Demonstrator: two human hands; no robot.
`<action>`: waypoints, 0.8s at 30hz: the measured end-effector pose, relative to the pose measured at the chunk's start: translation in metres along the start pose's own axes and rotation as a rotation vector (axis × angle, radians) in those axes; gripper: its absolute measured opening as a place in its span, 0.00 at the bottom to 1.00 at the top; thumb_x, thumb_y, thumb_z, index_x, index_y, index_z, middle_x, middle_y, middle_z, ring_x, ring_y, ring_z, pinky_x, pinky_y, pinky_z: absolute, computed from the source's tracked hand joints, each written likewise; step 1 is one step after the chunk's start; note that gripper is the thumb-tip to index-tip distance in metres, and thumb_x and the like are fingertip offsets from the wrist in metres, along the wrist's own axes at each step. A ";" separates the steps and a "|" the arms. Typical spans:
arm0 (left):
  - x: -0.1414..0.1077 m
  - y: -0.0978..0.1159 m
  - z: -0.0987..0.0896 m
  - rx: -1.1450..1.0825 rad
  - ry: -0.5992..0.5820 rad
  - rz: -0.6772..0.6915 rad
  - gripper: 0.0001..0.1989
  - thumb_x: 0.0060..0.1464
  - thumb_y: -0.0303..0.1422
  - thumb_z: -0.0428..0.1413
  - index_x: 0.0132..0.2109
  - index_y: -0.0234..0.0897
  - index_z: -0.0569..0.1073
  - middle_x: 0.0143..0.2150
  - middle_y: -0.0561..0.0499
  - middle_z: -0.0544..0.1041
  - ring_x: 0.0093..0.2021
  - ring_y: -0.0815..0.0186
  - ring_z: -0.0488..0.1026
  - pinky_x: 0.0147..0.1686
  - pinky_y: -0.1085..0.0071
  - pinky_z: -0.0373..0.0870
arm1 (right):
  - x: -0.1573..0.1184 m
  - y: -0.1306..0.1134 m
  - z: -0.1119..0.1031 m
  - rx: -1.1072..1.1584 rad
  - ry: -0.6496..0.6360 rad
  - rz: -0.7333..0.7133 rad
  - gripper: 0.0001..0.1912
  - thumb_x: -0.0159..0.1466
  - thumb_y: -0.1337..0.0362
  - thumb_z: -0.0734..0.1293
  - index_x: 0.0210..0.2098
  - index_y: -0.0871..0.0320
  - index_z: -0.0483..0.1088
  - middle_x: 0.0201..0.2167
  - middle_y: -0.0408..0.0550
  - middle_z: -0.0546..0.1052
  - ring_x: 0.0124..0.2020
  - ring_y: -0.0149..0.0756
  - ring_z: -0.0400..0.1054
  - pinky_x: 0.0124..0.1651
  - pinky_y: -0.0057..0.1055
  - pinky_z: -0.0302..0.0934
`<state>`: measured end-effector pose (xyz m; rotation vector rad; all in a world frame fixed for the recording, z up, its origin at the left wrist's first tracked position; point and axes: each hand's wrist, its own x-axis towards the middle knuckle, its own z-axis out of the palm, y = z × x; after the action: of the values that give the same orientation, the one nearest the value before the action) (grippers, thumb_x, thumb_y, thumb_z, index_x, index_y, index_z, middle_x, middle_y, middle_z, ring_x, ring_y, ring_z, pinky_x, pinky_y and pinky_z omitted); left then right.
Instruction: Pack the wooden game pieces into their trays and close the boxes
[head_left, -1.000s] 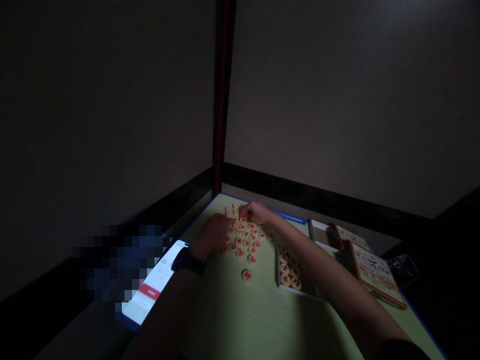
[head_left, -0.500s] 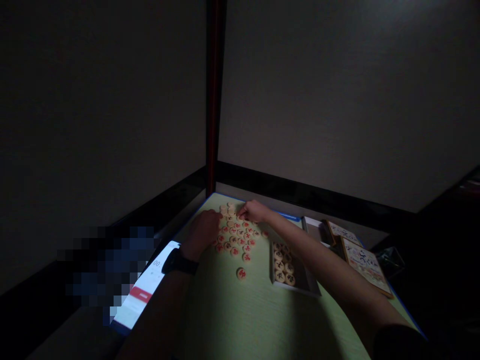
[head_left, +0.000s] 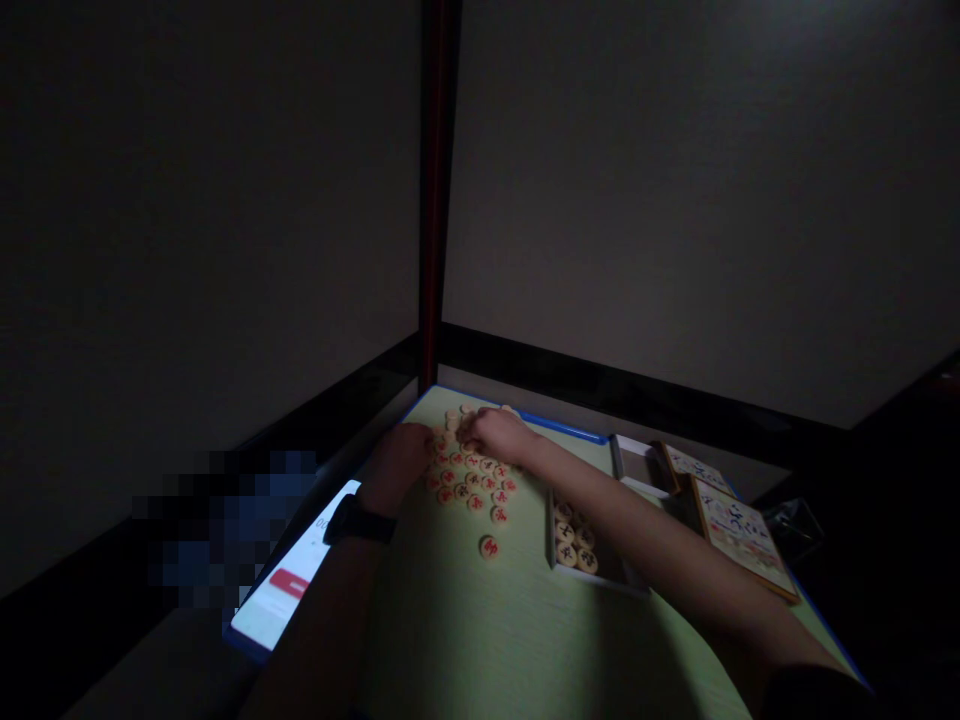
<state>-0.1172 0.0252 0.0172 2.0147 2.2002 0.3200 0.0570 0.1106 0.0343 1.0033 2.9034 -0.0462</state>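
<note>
Round wooden Chinese chess pieces (head_left: 475,503) with red or black characters lie in a loose cluster on the pale green table (head_left: 465,620). Several at the far end show plain faces. Over the far part of the cluster, my right hand (head_left: 499,435) is closed, its curled fingertips on a Chinese chess piece that they largely cover. At the cluster's left edge is my left hand (head_left: 405,455), wearing a dark watch (head_left: 360,522); its fingers are in shadow and mostly hidden, so its grip is unclear. One red piece (head_left: 488,547) lies apart, nearer to me.
My right forearm passes over an open box (head_left: 600,580) holding black-marked pieces. Behind it are a smaller grey tray (head_left: 641,465) and printed box lids (head_left: 742,535). A lit phone (head_left: 281,590) lies by my left wrist. A blue rod (head_left: 562,428) runs along the far edge; walls meet behind.
My right hand has shifted slightly left and nearer over the pieces, its fingers more curled. My left hand has moved a little left. The whole view has swung slightly.
</note>
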 end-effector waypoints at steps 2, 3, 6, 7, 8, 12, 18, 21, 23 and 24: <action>0.000 0.000 0.001 -0.006 -0.009 0.008 0.13 0.61 0.29 0.50 0.40 0.36 0.80 0.44 0.42 0.82 0.44 0.61 0.79 0.41 0.71 0.70 | -0.002 -0.010 -0.001 -0.050 -0.011 -0.034 0.12 0.65 0.68 0.63 0.40 0.52 0.79 0.47 0.50 0.80 0.51 0.42 0.71 0.45 0.29 0.59; 0.000 0.000 0.002 -0.008 -0.007 0.011 0.13 0.61 0.28 0.49 0.41 0.35 0.80 0.44 0.42 0.82 0.44 0.61 0.79 0.41 0.71 0.70 | -0.003 -0.014 -0.001 -0.075 -0.018 -0.047 0.12 0.65 0.68 0.63 0.40 0.53 0.79 0.46 0.52 0.80 0.50 0.43 0.71 0.45 0.30 0.60; 0.001 -0.001 0.003 -0.014 -0.006 0.012 0.14 0.61 0.28 0.49 0.41 0.35 0.80 0.44 0.41 0.82 0.45 0.61 0.79 0.42 0.71 0.70 | -0.004 -0.022 -0.002 -0.124 -0.046 -0.062 0.12 0.66 0.67 0.63 0.41 0.55 0.79 0.45 0.55 0.80 0.49 0.45 0.73 0.45 0.33 0.61; 0.002 -0.002 0.004 -0.015 -0.010 0.008 0.13 0.61 0.28 0.49 0.41 0.35 0.80 0.44 0.41 0.82 0.45 0.61 0.79 0.42 0.71 0.70 | -0.004 -0.024 -0.002 -0.132 -0.056 -0.065 0.12 0.66 0.67 0.63 0.42 0.55 0.78 0.46 0.56 0.80 0.48 0.46 0.73 0.45 0.33 0.62; 0.002 -0.003 0.004 -0.016 -0.016 0.004 0.13 0.61 0.29 0.49 0.41 0.35 0.80 0.44 0.41 0.82 0.45 0.61 0.79 0.42 0.71 0.70 | -0.003 -0.025 -0.002 -0.137 -0.066 -0.067 0.11 0.66 0.67 0.64 0.43 0.56 0.78 0.46 0.57 0.80 0.48 0.47 0.73 0.45 0.34 0.62; 0.004 -0.004 0.005 -0.016 -0.015 0.005 0.13 0.61 0.28 0.50 0.41 0.35 0.80 0.44 0.41 0.82 0.45 0.60 0.79 0.42 0.71 0.70 | -0.001 -0.025 0.000 -0.117 -0.083 -0.062 0.14 0.65 0.71 0.63 0.46 0.60 0.77 0.45 0.60 0.80 0.46 0.47 0.75 0.42 0.33 0.64; 0.002 -0.001 0.003 -0.039 -0.024 0.007 0.12 0.59 0.27 0.51 0.40 0.34 0.80 0.43 0.41 0.82 0.43 0.61 0.79 0.41 0.71 0.69 | 0.007 -0.015 0.001 0.046 -0.060 -0.073 0.14 0.61 0.75 0.65 0.42 0.58 0.79 0.41 0.52 0.82 0.45 0.39 0.76 0.45 0.26 0.63; 0.001 -0.002 0.002 -0.044 -0.026 0.009 0.12 0.58 0.26 0.51 0.41 0.34 0.80 0.43 0.42 0.82 0.44 0.62 0.78 0.42 0.72 0.69 | 0.012 -0.005 0.003 0.152 -0.045 -0.061 0.18 0.57 0.80 0.66 0.42 0.59 0.79 0.36 0.45 0.83 0.40 0.32 0.77 0.41 0.21 0.63; 0.001 -0.004 0.001 -0.071 -0.022 0.012 0.13 0.57 0.26 0.52 0.42 0.35 0.80 0.44 0.43 0.82 0.44 0.62 0.78 0.42 0.72 0.69 | 0.015 0.001 0.007 0.207 -0.031 -0.041 0.20 0.54 0.83 0.65 0.41 0.60 0.80 0.32 0.42 0.83 0.36 0.30 0.77 0.38 0.19 0.63; 0.002 -0.005 0.001 -0.088 -0.018 0.011 0.13 0.56 0.25 0.52 0.42 0.35 0.81 0.44 0.43 0.82 0.44 0.63 0.78 0.42 0.73 0.69 | 0.016 0.004 0.009 0.228 -0.021 -0.032 0.21 0.54 0.83 0.65 0.40 0.60 0.80 0.31 0.42 0.83 0.35 0.29 0.77 0.37 0.19 0.63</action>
<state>-0.1217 0.0266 0.0150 1.9772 2.1257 0.3919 0.0477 0.1231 0.0246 0.9785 2.9446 -0.3953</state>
